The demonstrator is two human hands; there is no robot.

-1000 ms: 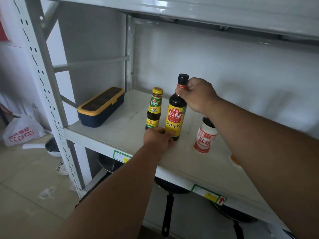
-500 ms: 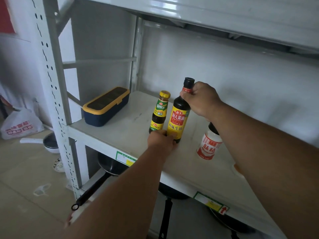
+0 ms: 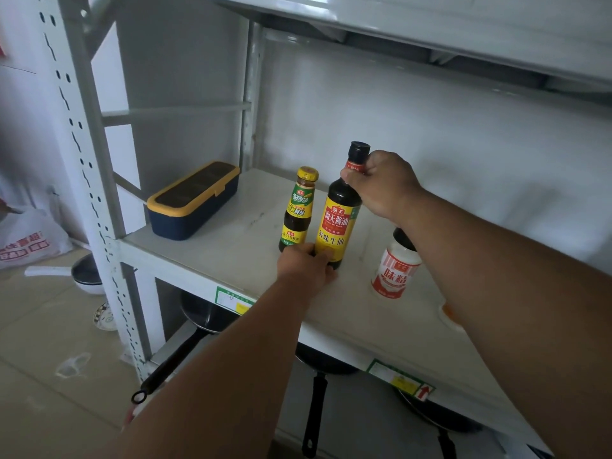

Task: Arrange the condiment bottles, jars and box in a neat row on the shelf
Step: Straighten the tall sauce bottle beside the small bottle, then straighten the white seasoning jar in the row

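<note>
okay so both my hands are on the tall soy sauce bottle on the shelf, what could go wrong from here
The tall soy sauce bottle stands right beside the shorter bottle, so shifting it might knock that one over. Your right forearm passes just above the white jar and could topple it. Your right hand grips only the neck and your left hand the base, so a fast move could tip it.

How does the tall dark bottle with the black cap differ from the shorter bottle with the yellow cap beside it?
The tall dark soy sauce bottle has a black cap and a yellow-red label, and both hands hold it. The shorter dark bottle has a yellow cap and a green-yellow label; no hand clearly grips it. Both stand upright on the white shelf.
</note>
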